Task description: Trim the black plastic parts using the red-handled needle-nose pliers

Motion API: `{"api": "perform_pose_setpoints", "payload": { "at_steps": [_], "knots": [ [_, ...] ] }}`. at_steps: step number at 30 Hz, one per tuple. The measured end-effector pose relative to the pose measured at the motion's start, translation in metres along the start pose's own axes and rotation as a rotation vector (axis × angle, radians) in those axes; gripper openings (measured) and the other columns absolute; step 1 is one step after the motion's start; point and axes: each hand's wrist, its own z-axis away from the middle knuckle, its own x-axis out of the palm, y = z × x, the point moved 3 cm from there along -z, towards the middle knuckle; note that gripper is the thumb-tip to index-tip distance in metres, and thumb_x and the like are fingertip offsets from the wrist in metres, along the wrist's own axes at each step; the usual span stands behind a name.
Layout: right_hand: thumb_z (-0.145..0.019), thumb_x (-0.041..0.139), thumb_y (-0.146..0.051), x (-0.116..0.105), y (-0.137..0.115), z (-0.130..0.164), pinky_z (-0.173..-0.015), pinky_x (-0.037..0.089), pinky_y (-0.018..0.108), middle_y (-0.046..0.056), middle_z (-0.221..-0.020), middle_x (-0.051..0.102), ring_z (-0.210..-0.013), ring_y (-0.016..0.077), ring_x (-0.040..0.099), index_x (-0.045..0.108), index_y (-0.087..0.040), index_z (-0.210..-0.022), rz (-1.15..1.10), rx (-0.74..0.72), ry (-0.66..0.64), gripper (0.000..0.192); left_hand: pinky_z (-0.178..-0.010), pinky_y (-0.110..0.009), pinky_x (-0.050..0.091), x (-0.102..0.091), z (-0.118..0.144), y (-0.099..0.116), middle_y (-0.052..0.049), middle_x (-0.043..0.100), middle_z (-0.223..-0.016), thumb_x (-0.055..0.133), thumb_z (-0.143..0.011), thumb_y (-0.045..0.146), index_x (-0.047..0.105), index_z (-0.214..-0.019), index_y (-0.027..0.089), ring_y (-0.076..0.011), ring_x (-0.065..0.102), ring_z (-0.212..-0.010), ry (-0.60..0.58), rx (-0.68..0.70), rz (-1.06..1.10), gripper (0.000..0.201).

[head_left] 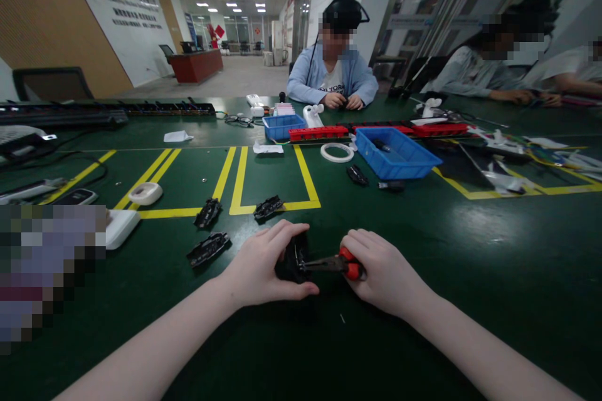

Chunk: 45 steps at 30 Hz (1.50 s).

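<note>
My left hand [263,266] is curled around a black plastic part [295,263], thumb on the near side and fingers on the far side. In my right hand [380,272] are needle-nose pliers [329,264] with red handles, my fingers wrapped around them. The plier tips point left and meet the part's right side; whether they pinch anything there I cannot tell. Left of my hands lie similar black parts: one plastic part [209,249] close to my left wrist, another shell [208,213] behind it, and a third piece [268,208] beyond my fingers.
A blue bin [397,156] stands beyond my right hand, with a black piece [357,175] and a tape roll [337,151] beside it. Farther back is a smaller blue bin [284,126]. A white box [121,229] lies left. Across the table sits a person [332,75].
</note>
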Motion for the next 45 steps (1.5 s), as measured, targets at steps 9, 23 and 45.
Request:
{"api": "perform_pose_setpoints", "payload": {
  "at_steps": [9, 23, 45],
  "knots": [
    [-0.068, 0.065, -0.009, 0.0007, 0.0001, 0.0007, -0.067, 0.045, 0.032, 0.004, -0.085, 0.062, -0.076, 0.0193, 0.056, 0.055, -0.019, -0.080, 0.003, -0.007, -0.001, 0.019, -0.077, -0.036, 0.050, 0.0039, -0.0012, -0.0056, -0.006, 0.063, -0.109, 0.062, -0.080, 0.065, 0.049, -0.129, 0.021, -0.0241, 0.064, -0.090, -0.095, 0.010, 0.000, 0.068],
    [-0.067, 0.064, -0.008, 0.0006, 0.0018, -0.0003, -0.066, 0.044, 0.032, 0.004, -0.085, 0.062, -0.076, 0.0195, 0.056, 0.055, -0.019, -0.080, 0.014, 0.014, 0.003, 0.019, -0.085, -0.040, 0.053, 0.0008, -0.0010, -0.0006, -0.010, 0.056, -0.126, 0.068, -0.080, 0.054, 0.041, -0.137, 0.022, -0.0283, 0.061, -0.107, -0.071, -0.069, 0.005, 0.071],
    [-0.068, 0.063, -0.011, -0.0010, 0.0028, 0.0008, -0.067, 0.044, 0.032, 0.005, -0.086, 0.062, -0.078, 0.0203, 0.056, 0.056, -0.019, -0.083, 0.070, -0.001, 0.051, 0.019, -0.092, -0.044, 0.052, -0.0007, -0.0010, 0.0023, -0.011, 0.052, -0.133, 0.068, -0.082, 0.047, 0.036, -0.141, 0.025, -0.0300, 0.058, -0.113, -0.074, -0.100, 0.058, 0.071]
  ]
}}
